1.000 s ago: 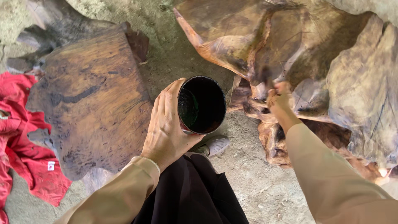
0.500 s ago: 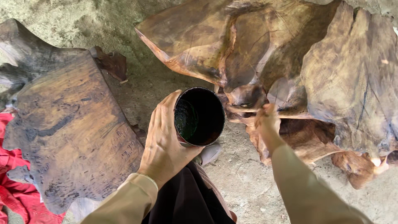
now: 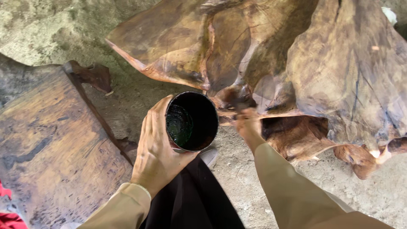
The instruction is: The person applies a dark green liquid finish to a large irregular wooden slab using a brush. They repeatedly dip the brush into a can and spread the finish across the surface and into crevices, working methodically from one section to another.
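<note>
The cup is kept clasped in the left hand while the right hand, grip blurred and untellable, has been drawn lower along the root, so work there carries on

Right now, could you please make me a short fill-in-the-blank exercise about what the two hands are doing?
1. The left hand holds a round dark ____.
2. Inside the can there is a ____ liquid.
3. The right hand touches the large piece of ____.
4. The flat wooden slab lies on the person's ____ side.

Missing words: can; dark; wood; left
</note>
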Available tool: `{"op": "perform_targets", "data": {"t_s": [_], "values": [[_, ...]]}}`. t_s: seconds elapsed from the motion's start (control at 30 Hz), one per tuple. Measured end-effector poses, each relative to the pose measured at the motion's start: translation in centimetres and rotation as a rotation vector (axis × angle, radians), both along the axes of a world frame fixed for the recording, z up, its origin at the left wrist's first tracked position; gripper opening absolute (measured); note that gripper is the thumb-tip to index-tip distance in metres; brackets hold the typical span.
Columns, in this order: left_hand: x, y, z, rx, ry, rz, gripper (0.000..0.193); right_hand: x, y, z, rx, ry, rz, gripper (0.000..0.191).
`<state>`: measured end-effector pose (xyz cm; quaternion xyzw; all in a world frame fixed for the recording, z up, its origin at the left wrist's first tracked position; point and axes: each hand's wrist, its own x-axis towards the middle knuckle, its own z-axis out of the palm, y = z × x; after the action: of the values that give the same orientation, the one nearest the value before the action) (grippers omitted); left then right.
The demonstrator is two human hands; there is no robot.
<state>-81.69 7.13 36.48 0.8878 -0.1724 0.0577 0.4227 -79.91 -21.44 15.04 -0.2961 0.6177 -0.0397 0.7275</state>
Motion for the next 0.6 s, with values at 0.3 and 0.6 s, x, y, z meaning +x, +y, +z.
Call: {"op": "perform_targets", "data": {"t_s": [0.3,0.6], "values": [[0.5,-2.8,0.3,-0.016,0.022,-0.048,0.108,3.1,-2.7,1.0,-0.029,-0.189,0.047,0.021],[1.3,-3.9,0.0,0.04,0.023,-0.031,0.11,-3.2,-6.1,3.8,-0.215,-0.292,0.177,0.023]]}}
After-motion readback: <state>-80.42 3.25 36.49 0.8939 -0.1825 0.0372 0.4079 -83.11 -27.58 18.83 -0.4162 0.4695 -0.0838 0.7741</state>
